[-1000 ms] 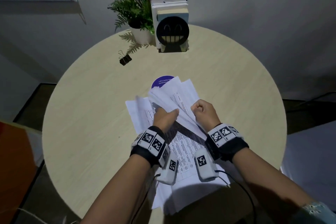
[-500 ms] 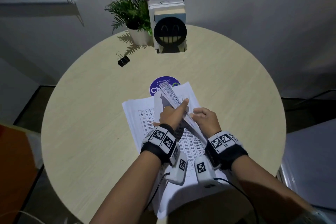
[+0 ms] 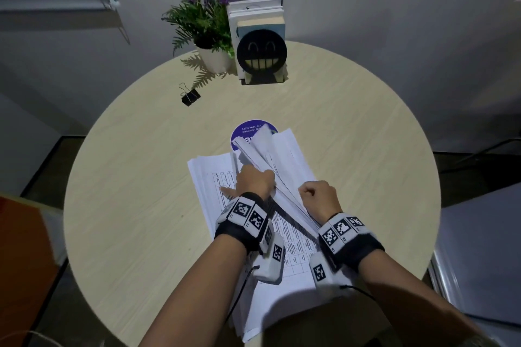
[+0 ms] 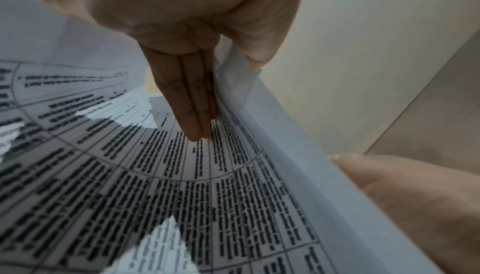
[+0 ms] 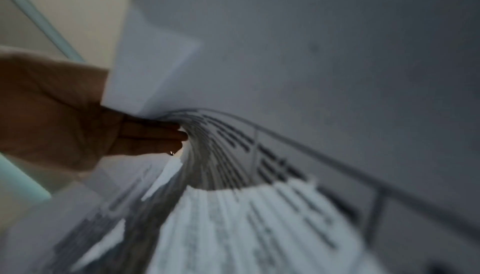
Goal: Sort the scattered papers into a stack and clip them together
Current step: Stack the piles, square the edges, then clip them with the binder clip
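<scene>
Round pale wood-grain table (image 3: 135,205), lit from above, dim grey walls behind, dark floor around its edge. At the far rim: potted plant (image 3: 207,28) with purple flowers, just beside it upright books (image 3: 255,13) fronted by a black smiley bookend (image 3: 261,54). Left of centre, well apart from the sheets, a black clip (image 3: 190,96) lying on the wood. Past the sheets, a purple round sticker (image 3: 248,131), partly covered. Orange surface at the lower left, grey panel at the lower right.

Papers (image 3: 290,155): printed tables, some flat on the table near the front edge, a bundle raised on edge between both hands, running diagonally from the sticker toward the right wrist.

Left hand (image 3: 255,182): flat against the bundle's left face, fingers (image 4: 191,102) straight and pressed together, thumb on the other side of the sheets in the left wrist view; clamping a few pages loosely. Right hand (image 3: 320,197): curled like a fist at the bundle's near right edge in the head view; in the right wrist view, fingers (image 5: 153,135) bent round the sheets' edge, gripping them.

Against half a second before: right hand now fisted and lower on the bundle, left hand further up toward its middle, bundle more spread at the far end. Clip, plant and books unmoved.
</scene>
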A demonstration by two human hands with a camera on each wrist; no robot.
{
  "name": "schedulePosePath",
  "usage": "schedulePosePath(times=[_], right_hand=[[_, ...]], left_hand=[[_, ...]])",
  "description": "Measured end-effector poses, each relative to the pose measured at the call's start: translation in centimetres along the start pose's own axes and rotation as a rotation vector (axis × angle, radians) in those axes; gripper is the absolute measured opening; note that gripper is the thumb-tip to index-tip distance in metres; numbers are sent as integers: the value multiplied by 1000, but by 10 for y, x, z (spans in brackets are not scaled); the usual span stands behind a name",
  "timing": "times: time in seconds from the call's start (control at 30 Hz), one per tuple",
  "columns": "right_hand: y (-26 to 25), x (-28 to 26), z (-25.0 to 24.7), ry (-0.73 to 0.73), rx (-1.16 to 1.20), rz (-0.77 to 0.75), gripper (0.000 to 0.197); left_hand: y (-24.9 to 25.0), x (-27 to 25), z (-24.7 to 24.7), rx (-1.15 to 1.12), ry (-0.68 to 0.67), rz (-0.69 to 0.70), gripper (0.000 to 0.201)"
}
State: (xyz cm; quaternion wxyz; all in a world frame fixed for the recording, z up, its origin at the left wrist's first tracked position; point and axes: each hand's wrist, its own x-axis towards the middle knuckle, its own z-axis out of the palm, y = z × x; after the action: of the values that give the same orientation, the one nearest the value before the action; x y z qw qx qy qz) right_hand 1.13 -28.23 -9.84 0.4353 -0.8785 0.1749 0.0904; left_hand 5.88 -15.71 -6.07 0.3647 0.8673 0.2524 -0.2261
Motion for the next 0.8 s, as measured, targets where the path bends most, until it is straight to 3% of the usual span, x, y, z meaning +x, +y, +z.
schedulePosePath(times=[0.2, 0.3, 0.4, 0.47, 0.63, 0.73, 0.8], right_hand=[[-7, 0, 1, -66, 244, 84, 55], [-3, 1, 8, -83, 71, 121, 39], [-4, 0, 9, -67, -108, 104, 30], [-14, -7, 5, -33, -191, 7, 25], [-46, -21, -24, 183, -196, -199, 18], [-80, -29, -68, 355, -47, -336, 33], [-104, -32, -102, 501, 44, -449, 23]], left_hand=[[3, -5, -8, 35, -1, 31, 15], [-1, -10, -8, 42, 4, 27, 10], [-6, -9, -5, 34, 8, 45, 49], [-5, -7, -4, 65, 16, 32, 45], [-6, -5, -4, 117, 1, 13, 9], [-14, 2, 4, 32, -9, 90, 21], [-17, -2, 6, -22, -76, 201, 34]])
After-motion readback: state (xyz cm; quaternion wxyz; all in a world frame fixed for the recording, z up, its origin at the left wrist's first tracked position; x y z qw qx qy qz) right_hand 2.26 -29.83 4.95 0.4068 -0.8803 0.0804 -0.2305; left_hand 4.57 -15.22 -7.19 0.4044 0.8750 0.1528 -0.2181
